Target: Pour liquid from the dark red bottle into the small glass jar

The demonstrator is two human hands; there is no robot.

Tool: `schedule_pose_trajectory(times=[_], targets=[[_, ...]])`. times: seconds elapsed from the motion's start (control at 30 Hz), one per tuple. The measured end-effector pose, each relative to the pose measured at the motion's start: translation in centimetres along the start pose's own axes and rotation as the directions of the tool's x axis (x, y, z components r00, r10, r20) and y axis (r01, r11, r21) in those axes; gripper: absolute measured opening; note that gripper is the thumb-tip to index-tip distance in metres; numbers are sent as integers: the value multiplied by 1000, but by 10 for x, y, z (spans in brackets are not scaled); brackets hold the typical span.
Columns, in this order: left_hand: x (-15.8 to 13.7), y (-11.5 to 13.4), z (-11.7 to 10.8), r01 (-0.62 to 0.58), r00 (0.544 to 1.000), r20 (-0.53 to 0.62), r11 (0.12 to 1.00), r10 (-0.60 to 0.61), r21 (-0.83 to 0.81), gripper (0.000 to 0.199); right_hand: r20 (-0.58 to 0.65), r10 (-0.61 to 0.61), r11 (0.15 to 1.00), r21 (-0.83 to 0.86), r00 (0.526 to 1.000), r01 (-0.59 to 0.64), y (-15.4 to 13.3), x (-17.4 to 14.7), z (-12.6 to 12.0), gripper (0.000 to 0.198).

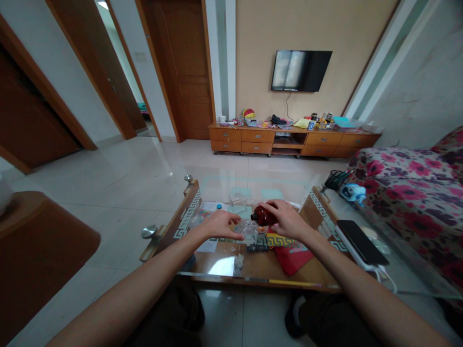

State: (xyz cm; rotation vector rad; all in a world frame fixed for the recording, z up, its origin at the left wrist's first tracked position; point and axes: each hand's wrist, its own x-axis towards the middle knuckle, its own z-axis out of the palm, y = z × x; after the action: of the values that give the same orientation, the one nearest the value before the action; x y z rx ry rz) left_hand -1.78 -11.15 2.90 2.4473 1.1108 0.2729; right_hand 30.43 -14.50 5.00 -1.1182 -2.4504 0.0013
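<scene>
My right hand (285, 218) is closed round a dark red-brown bottle (265, 217), tilted nearly on its side with its black neck pointing left. Just below that neck stands a clear glass vessel (248, 232) on the glass-topped coffee table (231, 277). At the vessel's left side, my left hand (223, 225) curves its thumb and fingers against the glass. Whether any liquid runs from the bottle is too small to make out. Beyond the vessel sits another clear glass piece (237, 198), and a small clear object (238, 261) lies nearer me.
A black phone (362, 241) with a white cable lies at the table's right. Behind it are a blue-and-white toy-like object (353, 193) and a floral sofa (401, 180). Papers and a red packet (292, 258) show through the glass. A long cabinet (256, 140) lines the far wall.
</scene>
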Motion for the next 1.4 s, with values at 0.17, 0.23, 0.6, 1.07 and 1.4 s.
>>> schedule_pose_trajectory(times=[0.17,0.23,0.6,1.07,1.4], targets=[[-1,1,-1,3,1000,16,1000,-3,-14,74,-5,-11,1000,-3,1000,11,-3,1,0,94],[-1,1,-1,6,1000,24,1000,-6,-18,74,-2,-14,1000,-5,1000,14,-5,2,-1,93],[-1,0,-1,38,999,31,999,-37,-31,78,-3,-15,999,-39,1000,15,-5,2,0,94],[-1,-1,-1,21,999,40,999,-19,-45,83,4,-26,998,-52,1000,27,-10,4,-5,94],[-1,-1,-1,34,999,39,997,-31,-71,84,18,-25,996,-87,1000,26,-14,6,-8,91]])
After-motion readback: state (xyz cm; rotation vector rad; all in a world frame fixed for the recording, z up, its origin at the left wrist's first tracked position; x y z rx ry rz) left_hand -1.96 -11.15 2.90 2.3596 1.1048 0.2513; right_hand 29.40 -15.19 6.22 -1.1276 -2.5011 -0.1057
